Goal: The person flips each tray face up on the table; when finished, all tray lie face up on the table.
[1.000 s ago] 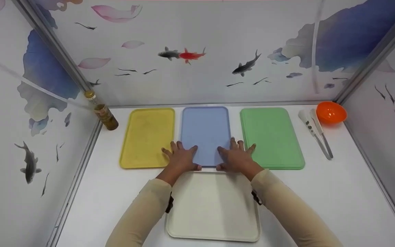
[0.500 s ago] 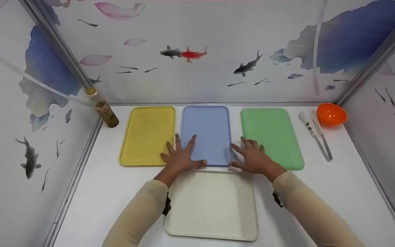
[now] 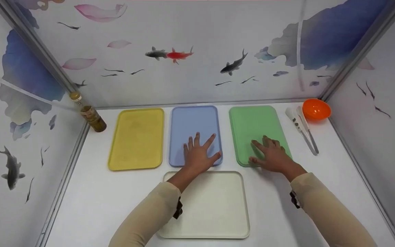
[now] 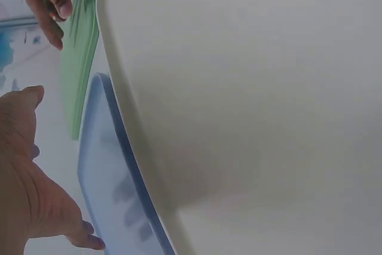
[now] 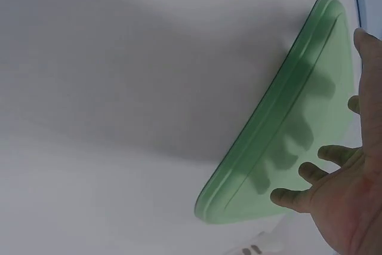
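Observation:
My left hand [image 3: 198, 156] is spread over the lower part of the blue tray [image 3: 194, 120], fingers pointing toward the back. In the left wrist view, finger shadows fall on the blue tray [image 4: 104, 165], and the hand [image 4: 36, 189] appears raised above it. My right hand [image 3: 271, 156] hovers over the lower right of the green tray [image 3: 254, 120] with fingers apart. The right wrist view shows that hand [image 5: 346, 201] holding nothing, its shadow on the green tray [image 5: 298, 117], whose edge looks layered. Nearest me lies a cream tray [image 3: 211, 209], partly under the left forearm.
A yellow tray [image 3: 137, 137] lies left of the blue one. At the back left stands a bottle [image 3: 94, 118] of dark liquid with a yellow cap. Tongs [image 3: 303, 128] with white handles and an orange bowl [image 3: 316, 109] are at the back right. Patterned walls [image 3: 183, 82] enclose three sides.
My left hand has moved right, from between the yellow and blue trays to over the blue tray. My right hand has moved right, from the blue tray's edge to over the green tray.

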### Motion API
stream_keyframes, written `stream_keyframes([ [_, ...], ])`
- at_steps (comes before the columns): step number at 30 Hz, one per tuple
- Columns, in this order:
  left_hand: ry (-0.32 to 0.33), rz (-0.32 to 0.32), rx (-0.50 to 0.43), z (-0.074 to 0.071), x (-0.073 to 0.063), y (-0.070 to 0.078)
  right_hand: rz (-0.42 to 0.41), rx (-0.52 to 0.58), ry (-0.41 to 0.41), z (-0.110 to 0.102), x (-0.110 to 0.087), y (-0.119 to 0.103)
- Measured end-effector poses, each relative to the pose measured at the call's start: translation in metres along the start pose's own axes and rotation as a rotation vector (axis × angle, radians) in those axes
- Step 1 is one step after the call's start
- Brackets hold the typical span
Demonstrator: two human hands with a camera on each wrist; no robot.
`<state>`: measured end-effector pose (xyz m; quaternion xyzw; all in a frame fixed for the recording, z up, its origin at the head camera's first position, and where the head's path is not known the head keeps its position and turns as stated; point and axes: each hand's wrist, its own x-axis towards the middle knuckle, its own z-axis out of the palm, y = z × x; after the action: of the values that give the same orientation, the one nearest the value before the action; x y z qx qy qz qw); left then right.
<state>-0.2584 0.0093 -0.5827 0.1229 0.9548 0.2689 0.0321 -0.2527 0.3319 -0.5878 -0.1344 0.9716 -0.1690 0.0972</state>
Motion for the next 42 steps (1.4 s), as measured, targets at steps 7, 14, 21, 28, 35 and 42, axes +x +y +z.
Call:
stream_keyframes([
  [7,-0.011,0.082,-0.055,0.014,0.004,0.022,0.076,-0.003,-0.007,-0.010,-0.011,0.028],
  [14,0.000,0.122,-0.111,0.039,0.008,0.037,0.120,0.039,-0.037,-0.016,-0.019,0.045],
  [21,-0.095,0.100,-0.194,0.048,-0.002,0.061,0.113,0.035,-0.034,-0.015,-0.019,0.048],
  [28,-0.155,0.131,-0.288,0.099,0.014,0.052,0.140,0.049,-0.050,-0.011,-0.023,0.054],
  [35,-0.231,0.073,-0.329,0.100,0.014,0.060,0.143,0.061,-0.046,-0.009,-0.027,0.058],
  [42,-0.253,0.074,-0.300,0.076,0.000,0.080,0.153,0.047,-0.034,-0.009,-0.028,0.058],
])
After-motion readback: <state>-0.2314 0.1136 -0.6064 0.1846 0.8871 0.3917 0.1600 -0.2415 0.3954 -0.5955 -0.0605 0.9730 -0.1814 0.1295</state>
